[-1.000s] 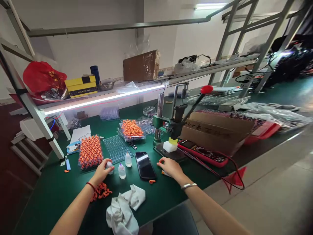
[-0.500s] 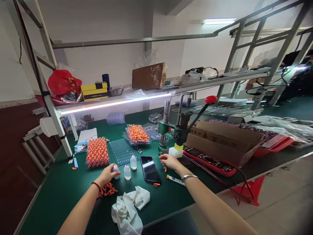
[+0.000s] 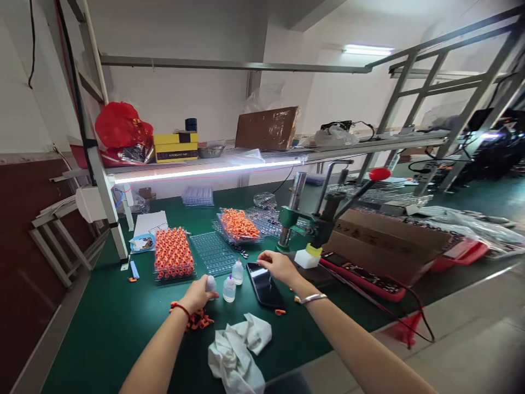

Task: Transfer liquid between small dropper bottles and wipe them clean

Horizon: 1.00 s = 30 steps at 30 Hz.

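Observation:
My left hand (image 3: 197, 296) is wrapped round a small whitish plastic bottle (image 3: 211, 284). Beside it on the green table stand two clear dropper bottles, one with a purple tip (image 3: 229, 289) and one a little behind (image 3: 237, 272). Under my left wrist lies a loose pile of orange plastic parts (image 3: 199, 320). My right hand (image 3: 279, 268) hovers over the top end of a black phone (image 3: 264, 287), its thumb and fingers closed together. Whatever may be between those fingertips is too small to make out. A crumpled white cloth (image 3: 238, 355) lies in front.
A green hand press (image 3: 311, 224) with a red-knobbed lever stands at the right, a white block (image 3: 307, 259) under its ram. Trays of orange parts (image 3: 174, 251) and a clear slotted tray (image 3: 215, 253) sit behind the bottles. An open cardboard box (image 3: 385, 241) is farther right.
My right hand has moved left, from beside the press's white block to above the phone. My left hand still holds the bottle. The whole view has shifted slightly.

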Motion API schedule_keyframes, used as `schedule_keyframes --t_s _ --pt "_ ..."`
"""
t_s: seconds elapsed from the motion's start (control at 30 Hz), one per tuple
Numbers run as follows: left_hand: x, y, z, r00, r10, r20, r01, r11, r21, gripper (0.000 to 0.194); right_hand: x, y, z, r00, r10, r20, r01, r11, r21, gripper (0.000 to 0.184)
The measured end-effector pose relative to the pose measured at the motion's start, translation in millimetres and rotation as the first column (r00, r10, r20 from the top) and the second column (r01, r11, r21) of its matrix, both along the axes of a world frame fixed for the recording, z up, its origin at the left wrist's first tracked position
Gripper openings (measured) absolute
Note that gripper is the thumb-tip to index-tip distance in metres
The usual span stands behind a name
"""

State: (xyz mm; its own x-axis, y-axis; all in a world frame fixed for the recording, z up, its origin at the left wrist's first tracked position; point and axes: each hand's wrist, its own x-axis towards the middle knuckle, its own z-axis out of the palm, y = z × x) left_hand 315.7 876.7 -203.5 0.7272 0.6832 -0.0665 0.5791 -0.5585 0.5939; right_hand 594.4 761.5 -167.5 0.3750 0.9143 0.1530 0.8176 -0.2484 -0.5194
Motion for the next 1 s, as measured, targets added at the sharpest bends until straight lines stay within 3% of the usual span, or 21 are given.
schedule_keyframes --t_s 0.13,0.23,0.33,0.53,0.7,0.87,1.0 --pt "2 -2 2.0 0.999 -0.021 -0.039 0.021 1.000 0.006 0.031 -69 25 28.7 0.965 0.231 0.128 -0.231 0.973 -0.012 0.022" --pt "4 -2 2.3 0.998 -0.047 -0.050 0.047 0.999 0.002 0.032 -112 50 41.2 0.896 0.377 0.233 -0.349 0.924 -0.154 0.019" --pt "5 -1 3.5 0.996 -0.077 -0.049 0.076 0.997 -0.005 0.033 -135 65 47.5 0.826 0.466 0.317 -0.367 0.872 -0.324 0.018" --pt "8 1 -0.3 0.994 -0.107 -0.028 0.106 0.994 -0.037 0.036 -144 67 51.4 0.741 0.538 0.401 -0.306 0.803 -0.511 0.016" --pt "3 5 0.3 0.990 -0.133 0.047 0.137 0.986 -0.098 0.034 -149 65 50.7 0.706 0.558 0.436 -0.309 0.797 -0.520 0.014" --pt "-20 5 32.0 0.947 -0.197 0.255 0.230 0.967 -0.106 0.026 -152 51 76.8 0.697 0.538 0.474 -0.377 0.837 -0.396 0.012" --pt "-45 -13 60.9 0.875 -0.259 0.409 0.356 0.917 -0.179 0.027 -154 18 109.4 0.666 0.571 0.480 -0.498 0.820 -0.283 0.009"
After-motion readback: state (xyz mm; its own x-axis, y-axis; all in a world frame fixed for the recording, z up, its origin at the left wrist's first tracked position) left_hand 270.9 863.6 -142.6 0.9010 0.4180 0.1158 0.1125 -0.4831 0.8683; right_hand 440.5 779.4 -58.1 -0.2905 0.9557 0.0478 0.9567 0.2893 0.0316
